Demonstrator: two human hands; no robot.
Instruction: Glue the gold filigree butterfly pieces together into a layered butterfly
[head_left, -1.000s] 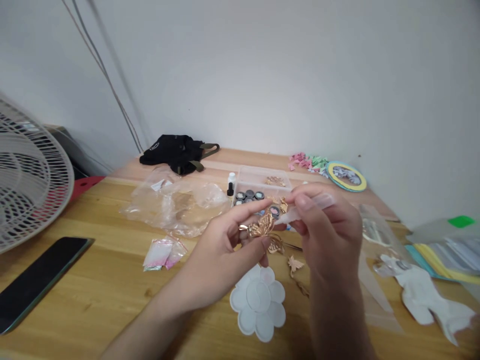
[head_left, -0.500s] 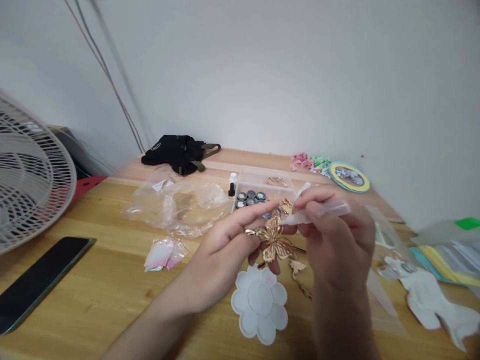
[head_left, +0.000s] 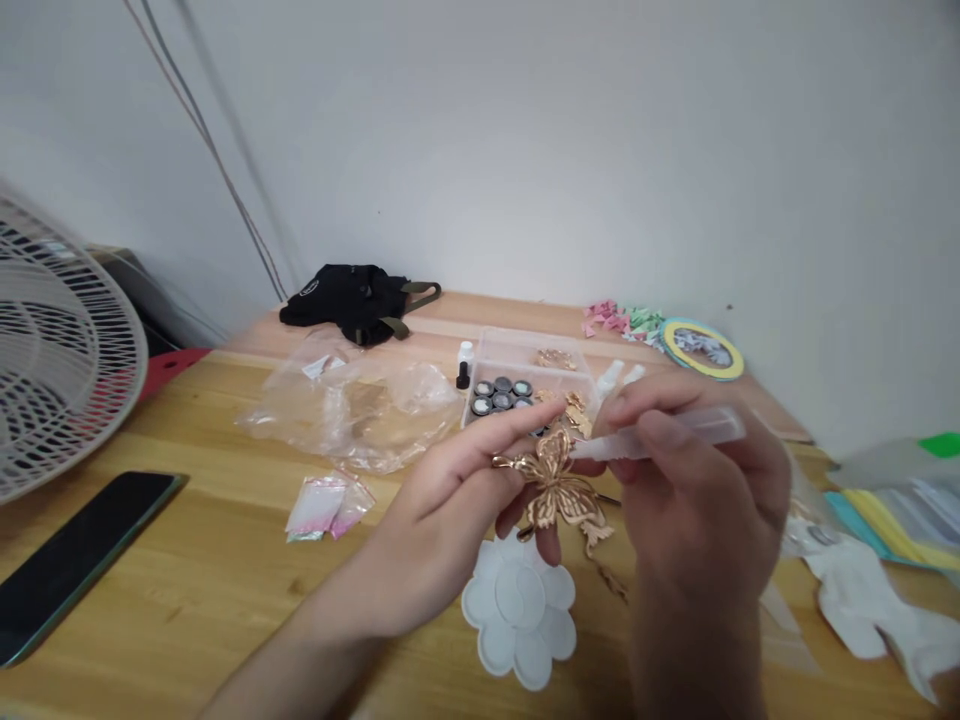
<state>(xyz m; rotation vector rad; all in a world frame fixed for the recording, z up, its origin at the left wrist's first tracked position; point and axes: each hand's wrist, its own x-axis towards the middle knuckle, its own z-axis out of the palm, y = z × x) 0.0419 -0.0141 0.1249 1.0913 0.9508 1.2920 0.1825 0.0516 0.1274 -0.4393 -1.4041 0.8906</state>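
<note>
My left hand [head_left: 457,520] is closed on a gold butterfly ornament [head_left: 556,478], gripping it between thumb and fingers. A thin dangling chain with a small gold charm [head_left: 598,533] hangs from its lower right. My right hand [head_left: 701,490] pinches a translucent plastic tube [head_left: 667,435] with a narrow tip. That tip points left and lies at the edge of the butterfly's upper wing; I cannot tell whether it touches. Below the hands, a white flower-shaped palette [head_left: 520,600] rests on the wooden table [head_left: 247,600].
Behind my hands is a clear compartment box [head_left: 487,350] with small dark pots [head_left: 502,395] and gold pieces. Crumpled plastic bag [head_left: 352,410], small packets [head_left: 330,505] and a phone [head_left: 82,560] lie left, near a fan [head_left: 67,350]. Yellow-rimmed disc [head_left: 731,360] sits back right; white gloves [head_left: 862,600] lie right.
My right hand has moved right with the tube, drawing its tip from over the upper wing toward the wing's edge. The butterfly ornament has shifted slightly right in my left hand.
</note>
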